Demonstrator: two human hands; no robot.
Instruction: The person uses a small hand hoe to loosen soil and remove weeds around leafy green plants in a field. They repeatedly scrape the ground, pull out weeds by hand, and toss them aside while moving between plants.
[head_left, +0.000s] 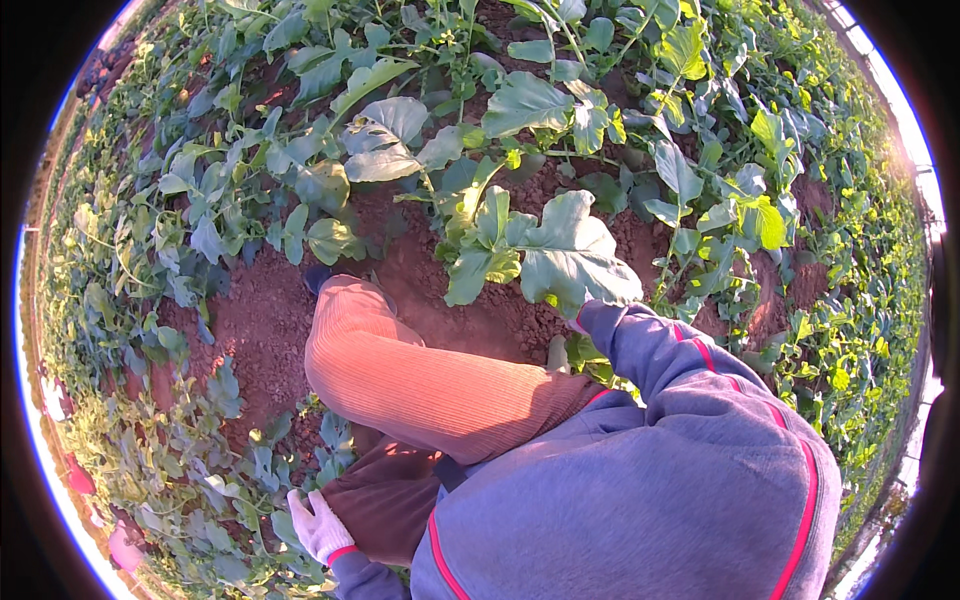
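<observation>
My left hand (321, 525), in a white knit glove, rests beside my bent brown-trousered leg (382, 495) at the lower left. Its fingers look apart, and nothing shows in them. My right hand (579, 318) is mostly hidden behind a broad lobed leaf (574, 251) of a radish-like plant; only a bit of glove shows below the grey sleeve (637, 337). Whether it grips the leaf or its stalk cannot be seen. Just below that hand, a thick pale-green root or stalk (557, 354) stands close to my orange-lit corduroy trouser leg (435, 375).
Dense leafy crop plants (390, 139) surround me. Reddish-brown crumbly soil (259, 330) shows between them. My dark shoe (318, 278) is on the ground at the centre-left. Pink objects (126, 546), too blurred to name, lie along the far left edge.
</observation>
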